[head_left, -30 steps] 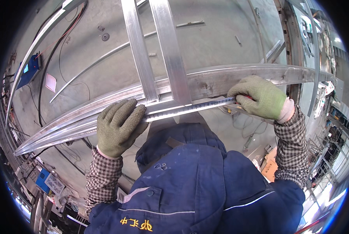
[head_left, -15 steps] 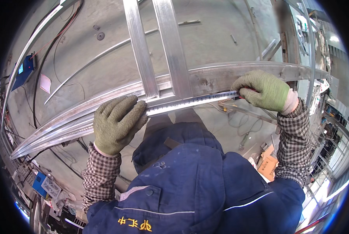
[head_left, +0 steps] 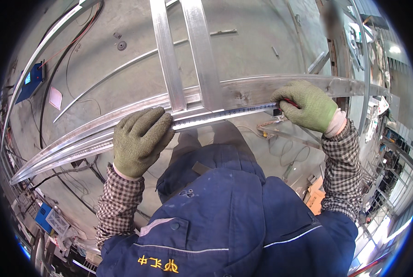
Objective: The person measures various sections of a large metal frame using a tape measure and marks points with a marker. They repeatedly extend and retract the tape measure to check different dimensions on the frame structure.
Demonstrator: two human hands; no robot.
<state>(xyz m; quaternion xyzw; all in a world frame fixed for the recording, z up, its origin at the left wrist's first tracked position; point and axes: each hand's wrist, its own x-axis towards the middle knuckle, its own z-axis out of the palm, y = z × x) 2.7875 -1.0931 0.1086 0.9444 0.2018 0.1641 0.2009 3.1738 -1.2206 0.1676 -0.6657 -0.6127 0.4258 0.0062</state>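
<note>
A measuring tape (head_left: 233,112) stretches between my hands, its pale marked blade along the near edge of the metal frame. My left hand (head_left: 142,141), in a green work glove, is closed over the blade's left part and the long metal profiles (head_left: 72,147). Also gloved in green, my right hand (head_left: 308,105) grips the tape's right end. Something dark and red shows at those fingers; most of it is hidden in the palm. Two parallel metal bars (head_left: 168,62) run away from me and meet the wide metal crossbar (head_left: 257,88) between my hands.
A thin metal strip (head_left: 118,69) lies on the concrete floor beyond the frame. Cables (head_left: 54,87) and a blue machine (head_left: 31,82) are at the far left. Near my right arm lie a cardboard box (head_left: 314,195) and more metal pieces (head_left: 291,137).
The tape blade has shifted slightly up against the frame's edge. My right hand has moved a little left and up, and my head view has shifted slightly.
</note>
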